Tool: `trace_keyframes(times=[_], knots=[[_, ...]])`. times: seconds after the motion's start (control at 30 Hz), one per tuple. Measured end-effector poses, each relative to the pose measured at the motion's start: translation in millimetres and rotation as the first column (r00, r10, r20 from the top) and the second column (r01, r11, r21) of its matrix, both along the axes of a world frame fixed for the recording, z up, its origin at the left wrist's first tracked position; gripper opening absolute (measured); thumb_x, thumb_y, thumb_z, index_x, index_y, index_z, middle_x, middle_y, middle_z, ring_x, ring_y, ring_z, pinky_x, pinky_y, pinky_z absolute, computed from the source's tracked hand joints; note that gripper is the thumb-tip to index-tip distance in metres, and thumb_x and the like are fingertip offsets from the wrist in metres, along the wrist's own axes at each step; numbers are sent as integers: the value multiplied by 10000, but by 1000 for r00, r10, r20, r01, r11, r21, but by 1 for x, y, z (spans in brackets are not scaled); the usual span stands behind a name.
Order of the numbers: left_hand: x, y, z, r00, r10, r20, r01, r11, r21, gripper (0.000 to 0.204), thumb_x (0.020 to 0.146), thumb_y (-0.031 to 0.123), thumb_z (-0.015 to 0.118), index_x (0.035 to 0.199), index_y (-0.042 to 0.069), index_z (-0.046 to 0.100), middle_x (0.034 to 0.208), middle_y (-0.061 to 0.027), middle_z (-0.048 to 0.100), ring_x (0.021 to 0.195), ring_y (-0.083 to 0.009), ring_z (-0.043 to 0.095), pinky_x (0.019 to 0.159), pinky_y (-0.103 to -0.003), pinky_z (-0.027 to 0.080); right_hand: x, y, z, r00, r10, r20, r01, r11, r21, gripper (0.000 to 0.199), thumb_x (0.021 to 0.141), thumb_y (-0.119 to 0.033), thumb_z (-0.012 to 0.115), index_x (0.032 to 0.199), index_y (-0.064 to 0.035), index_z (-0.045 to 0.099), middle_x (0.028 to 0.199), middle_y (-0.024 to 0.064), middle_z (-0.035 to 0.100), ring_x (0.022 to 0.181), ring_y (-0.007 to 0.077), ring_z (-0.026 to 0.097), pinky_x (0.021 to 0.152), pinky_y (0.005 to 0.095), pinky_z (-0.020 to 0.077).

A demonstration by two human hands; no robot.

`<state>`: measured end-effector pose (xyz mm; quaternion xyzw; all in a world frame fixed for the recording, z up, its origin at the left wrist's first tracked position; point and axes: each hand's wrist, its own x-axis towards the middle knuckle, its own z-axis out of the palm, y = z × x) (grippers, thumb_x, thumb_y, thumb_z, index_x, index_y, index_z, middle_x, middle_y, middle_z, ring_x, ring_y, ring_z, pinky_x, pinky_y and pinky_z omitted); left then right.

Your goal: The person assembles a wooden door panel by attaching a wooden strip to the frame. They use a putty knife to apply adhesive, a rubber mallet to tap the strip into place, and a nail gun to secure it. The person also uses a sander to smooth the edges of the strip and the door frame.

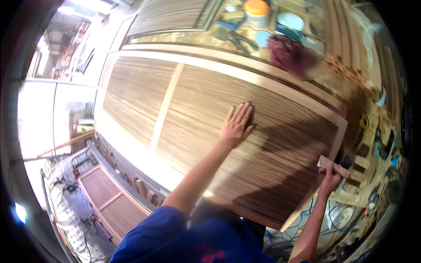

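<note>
Left hand point(236, 129), grip unclosed, lies flat on the panel point(201, 101); right hand point(330, 179) clasps a pale block point(324, 162) at the panel's right end. Rag point(281, 50), pliers point(237, 40) and tub point(257, 19) lie beyond; a drill point(377, 143) to the right.

Centre: panel point(272, 144), wood-look, with dark streaked grain, matt in shadow and bright with sheen towards 9 o'clock. Its frame point(272, 83): pale, plain wood, apparently smooth. 1 o'clock: tub point(257, 18), smooth plastic; rag point(284, 51), matt, rumpled cloth. 4 o'clock: block point(323, 162), pale and matt, material unclear. 6 o'clock: shirt point(188, 241), matt cloth. 8 o'clock: small panel point(103, 186), wood-look, streaked.
</note>
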<state>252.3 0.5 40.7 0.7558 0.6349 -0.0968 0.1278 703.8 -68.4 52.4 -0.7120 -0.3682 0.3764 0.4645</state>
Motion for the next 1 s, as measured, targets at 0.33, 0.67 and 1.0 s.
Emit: trace_keyframes(times=[0.33, 0.67, 1.0], knots=[[-325, -33, -5, 976, 179, 127, -210, 930, 301, 709, 1068, 445, 523, 1659, 91, 355, 1725, -103, 345, 1622, -316, 243, 1313, -550, 150, -290, 21, 2, 941, 337, -26, -336, 941, 47, 153, 1053, -192, 690, 1061, -66, 603, 911, 18, 644, 757, 108, 671, 708, 281, 574], [-353, -27, -17, 961, 36, 273, -118, 950, 288, 646, 1068, 411, 547, 1647, 169, 393, 1708, -28, 386, 1613, -278, 271, 1307, -539, 182, -540, -35, 40, 520, 827, 214, -843, 537, -28, 87, 883, -16, 773, 896, -25, 688, 888, 111, 688, 787, 277, 697, 694, 375, 549], [-364, -27, -49, 992, 14, 124, -73, 868, 491, 663, 1122, 564, 283, 1693, 227, 296, 1765, 37, 255, 1642, -203, 158, 1339, -491, 87, -605, -145, 30, 322, 943, 87, -945, 325, -21, 141, 919, -77, 774, 852, -20, 664, 866, 123, 680, 749, 261, 691, 657, 353, 539]])
